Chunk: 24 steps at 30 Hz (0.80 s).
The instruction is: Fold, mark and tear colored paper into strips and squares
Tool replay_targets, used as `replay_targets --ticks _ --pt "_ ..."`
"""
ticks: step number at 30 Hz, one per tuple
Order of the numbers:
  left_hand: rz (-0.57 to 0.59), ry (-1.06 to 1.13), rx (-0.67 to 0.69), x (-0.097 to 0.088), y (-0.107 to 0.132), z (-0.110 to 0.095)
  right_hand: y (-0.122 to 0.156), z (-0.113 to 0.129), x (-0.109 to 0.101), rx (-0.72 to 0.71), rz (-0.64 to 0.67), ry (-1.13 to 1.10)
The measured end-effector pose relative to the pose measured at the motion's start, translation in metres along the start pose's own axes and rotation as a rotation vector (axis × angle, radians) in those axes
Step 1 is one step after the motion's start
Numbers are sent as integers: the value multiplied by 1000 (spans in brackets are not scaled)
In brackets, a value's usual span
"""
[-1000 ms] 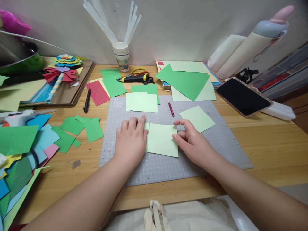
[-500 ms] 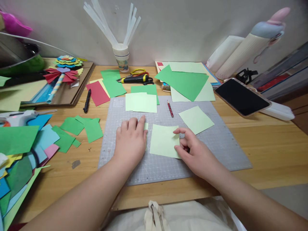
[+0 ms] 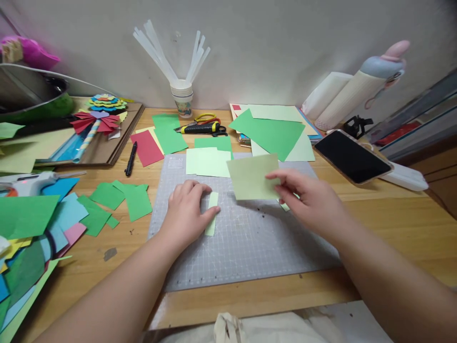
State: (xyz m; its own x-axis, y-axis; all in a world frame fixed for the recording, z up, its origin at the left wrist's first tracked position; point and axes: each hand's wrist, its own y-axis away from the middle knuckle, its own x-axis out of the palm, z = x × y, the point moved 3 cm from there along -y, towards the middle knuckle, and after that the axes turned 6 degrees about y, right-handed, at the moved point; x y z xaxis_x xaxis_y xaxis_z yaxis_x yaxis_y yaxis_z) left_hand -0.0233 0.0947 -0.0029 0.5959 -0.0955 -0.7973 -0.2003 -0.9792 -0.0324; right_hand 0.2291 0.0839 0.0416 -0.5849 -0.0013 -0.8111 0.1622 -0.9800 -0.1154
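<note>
A plain, off-white wall (image 3: 271, 43) rises directly behind a light wooden tabletop (image 3: 410, 224), its grain running side to side under soft, even light. The wall darkens slightly toward the upper corners; the tabletop's near edge shows below.

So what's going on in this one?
A person is doing paper craft at a wooden desk. The right hand pinches a pale green sheet just above the grey cutting mat. The left hand rests on the mat, its thumb against a narrow pale green strip. More pale green squares lie at the mat's far edge.
</note>
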Motion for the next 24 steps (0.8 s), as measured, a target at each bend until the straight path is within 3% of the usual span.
replay_targets --ticks 3,8,11,14,18,21,24 --pt "25 31 -1 3 -2 -3 -28 4 6 43 -20 -261" --pt "67 120 -17 3 -1 -4 -46 1 45 202 75 -597" --pt "29 184 -103 -12 -2 6 -38 -3 60 238 143 -585" --pt "-117 169 -232 -46 -4 26 -29 -6 63 266 207 -544" --pt "-235 -86 -436 -94 -5 53 -33 -1 59 254 238 -479" --pt "-269 -210 -492 -106 -5 59 -48 9 61 205 243 -405" --pt "-377 -330 -459 -104 -6 50 -65 23 67 147 255 -277"
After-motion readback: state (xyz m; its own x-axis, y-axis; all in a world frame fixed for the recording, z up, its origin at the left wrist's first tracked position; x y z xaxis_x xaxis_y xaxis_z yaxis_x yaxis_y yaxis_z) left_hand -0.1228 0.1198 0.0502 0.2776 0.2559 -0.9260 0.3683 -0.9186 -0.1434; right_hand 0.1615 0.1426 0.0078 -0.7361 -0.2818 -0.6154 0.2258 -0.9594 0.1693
